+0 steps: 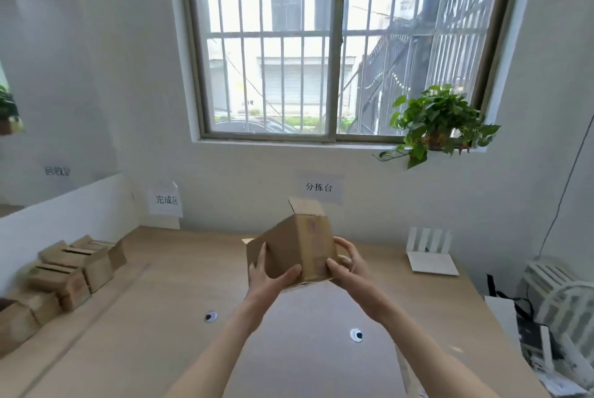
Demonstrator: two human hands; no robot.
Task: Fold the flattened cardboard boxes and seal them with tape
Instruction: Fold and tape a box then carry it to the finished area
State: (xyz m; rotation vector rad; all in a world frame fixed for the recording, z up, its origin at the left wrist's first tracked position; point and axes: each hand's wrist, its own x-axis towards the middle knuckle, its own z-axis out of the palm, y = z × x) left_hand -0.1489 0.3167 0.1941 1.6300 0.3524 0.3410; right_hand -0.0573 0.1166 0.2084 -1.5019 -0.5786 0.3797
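Both hands [271, 275] hold a seemingly empty box [295, 246]

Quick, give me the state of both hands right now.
Left hand: holding the cardboard box, fingers and thumb wrapped on its left side.
Right hand: holding the same box at its right side.

The far side and underside of the cardboard box [291, 248] are hidden from view. A tape roll cannot be made out behind the right hand [345, 264]. The folded boxes [64, 272] at the left are blurred, and the lowest is cut by the edge. The clutter [553, 327] at the right is blurred.
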